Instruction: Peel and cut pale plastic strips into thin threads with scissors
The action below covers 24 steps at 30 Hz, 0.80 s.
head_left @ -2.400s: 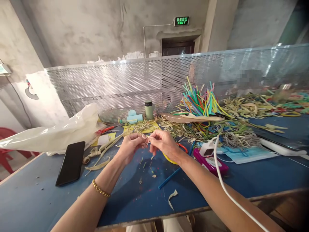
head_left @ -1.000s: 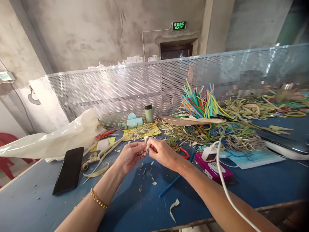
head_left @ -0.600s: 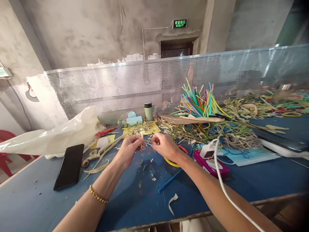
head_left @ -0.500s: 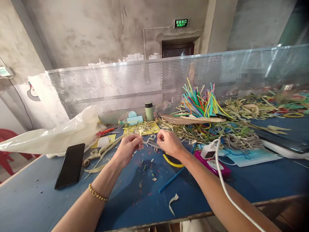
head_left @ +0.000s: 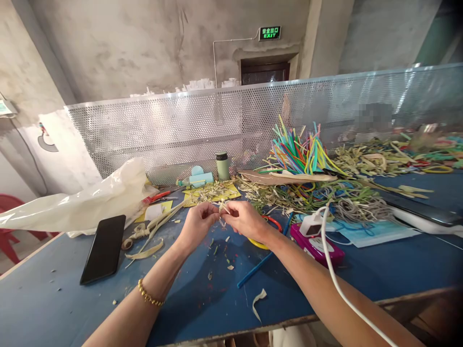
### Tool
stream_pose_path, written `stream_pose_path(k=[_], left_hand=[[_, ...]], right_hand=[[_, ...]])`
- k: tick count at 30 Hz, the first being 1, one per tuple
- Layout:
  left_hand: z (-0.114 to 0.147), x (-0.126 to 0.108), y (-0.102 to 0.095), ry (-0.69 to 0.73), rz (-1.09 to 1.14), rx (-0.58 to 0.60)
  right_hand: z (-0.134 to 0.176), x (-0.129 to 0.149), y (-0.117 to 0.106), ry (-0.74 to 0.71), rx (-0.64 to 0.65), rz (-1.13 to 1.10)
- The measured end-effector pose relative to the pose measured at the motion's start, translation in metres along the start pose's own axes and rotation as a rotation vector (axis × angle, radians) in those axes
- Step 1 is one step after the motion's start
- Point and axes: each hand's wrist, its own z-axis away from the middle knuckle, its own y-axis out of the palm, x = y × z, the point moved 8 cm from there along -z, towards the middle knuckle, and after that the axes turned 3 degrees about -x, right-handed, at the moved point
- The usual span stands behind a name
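Observation:
My left hand point(head_left: 200, 222) and my right hand point(head_left: 243, 217) meet fingertip to fingertip above the blue table. Both are closed in a pinch on a small pale strip piece point(head_left: 223, 207), whose ends stick out above and below the fingers; its exact shape is mostly hidden. Behind the fingers lies a heap of short pale scraps point(head_left: 213, 192) on yellow paper. Beside my right wrist are a yellow ring point(head_left: 258, 243) and a red curved piece point(head_left: 274, 222). Loose scraps lie below my hands.
At left are a black phone point(head_left: 103, 249), a cream plastic bag point(head_left: 83, 202) and red-handled pliers point(head_left: 157, 196). Colored pipe cleaners point(head_left: 298, 149) and fiber cords stand at the back right. A magenta box point(head_left: 316, 246) with a white charger and cable sits near my right forearm.
My hands have come together from a small gap, the right moving left and the left slightly right. The red curved piece now shows beside my right wrist.

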Motion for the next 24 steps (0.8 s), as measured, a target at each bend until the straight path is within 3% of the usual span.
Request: stream_pose_path(k=[5, 9, 13, 15, 17, 19, 24], left_hand=[[0.001, -0.001, 0.006, -0.044, 0.103, 0.091], [0.001, 0.003, 0.001, -0.105, 0.156, 0.021], [-0.002, 0.006, -0.006, -0.129, 0.169, -0.042], [-0.003, 0.006, -0.01, -0.122, 0.166, -0.071], [-0.003, 0.005, -0.011, -0.113, 0.166, -0.084], [-0.001, 0.003, -0.01, -0.114, 0.182, -0.078], [0.003, -0.001, -0.003, -0.141, 0.264, -0.053]], right_hand=[[0.0, 0.004, -0.001, -0.051, 0.009, -0.045], [0.001, 0.006, -0.002, -0.049, 0.005, 0.032], [-0.001, -0.005, 0.0, -0.002, 0.092, 0.148], [-0.005, -0.006, -0.007, -0.046, 0.032, 0.247], [-0.008, 0.0, -0.02, -0.13, -0.116, 0.299], [-0.008, 0.006, -0.027, -0.168, -0.196, 0.22], [-0.003, 0.016, -0.007, -0.124, -0.041, -0.043]])
